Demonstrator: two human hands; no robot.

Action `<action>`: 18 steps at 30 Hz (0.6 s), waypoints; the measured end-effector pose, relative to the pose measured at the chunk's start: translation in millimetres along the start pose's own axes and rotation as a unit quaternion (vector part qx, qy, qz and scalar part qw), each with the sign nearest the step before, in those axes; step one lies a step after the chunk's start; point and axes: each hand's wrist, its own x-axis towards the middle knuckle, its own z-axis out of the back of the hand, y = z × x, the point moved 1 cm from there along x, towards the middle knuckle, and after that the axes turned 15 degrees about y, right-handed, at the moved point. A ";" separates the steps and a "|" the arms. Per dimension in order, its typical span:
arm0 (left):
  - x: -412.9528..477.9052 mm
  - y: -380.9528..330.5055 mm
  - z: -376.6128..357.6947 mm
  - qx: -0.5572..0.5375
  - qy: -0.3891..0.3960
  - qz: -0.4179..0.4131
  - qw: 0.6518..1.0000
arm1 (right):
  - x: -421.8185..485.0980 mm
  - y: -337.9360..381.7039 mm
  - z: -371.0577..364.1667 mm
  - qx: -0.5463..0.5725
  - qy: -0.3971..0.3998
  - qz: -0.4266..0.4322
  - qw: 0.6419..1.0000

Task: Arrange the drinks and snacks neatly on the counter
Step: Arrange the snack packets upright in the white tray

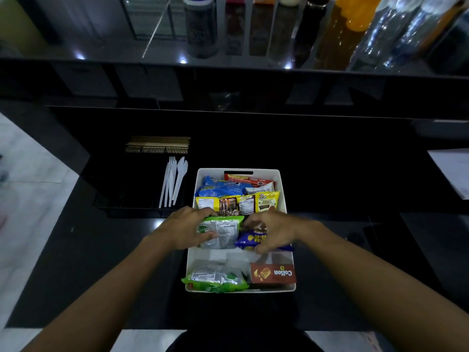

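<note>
On a glossy black counter, one white bin holds the snacks as a person's two hands work at its middle. The left hand grips one green packet, thumb across its face and fingers curled over its far edge. A second green packet lies at the bin's near-left corner, apart from both hands. The right hand, fingers curled, pinches one blue-and-yellow packet just beside the first. One brown Collon box stands in the near-right corner, just below the right hand. Beyond the hands sit a row of yellow packets (their number is hard to tell), blue packets and one red packet against the far wall. Left of the bin, a black mesh tray carries white plastic cutlery.
</note>
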 end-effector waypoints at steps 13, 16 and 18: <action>7.2 -1.8 3.8 0.051 -0.010 0.020 0.998 | 12.7 -1.8 9.7 -0.249 -0.239 -0.050 0.937; 14.2 -6.9 5.1 0.062 -0.018 0.020 0.998 | 19.9 0.4 8.9 -0.257 -0.255 -0.061 0.930; 19.1 -11.1 5.4 0.082 -0.028 0.020 0.996 | 25.3 3.6 6.6 -0.257 -0.266 -0.062 0.927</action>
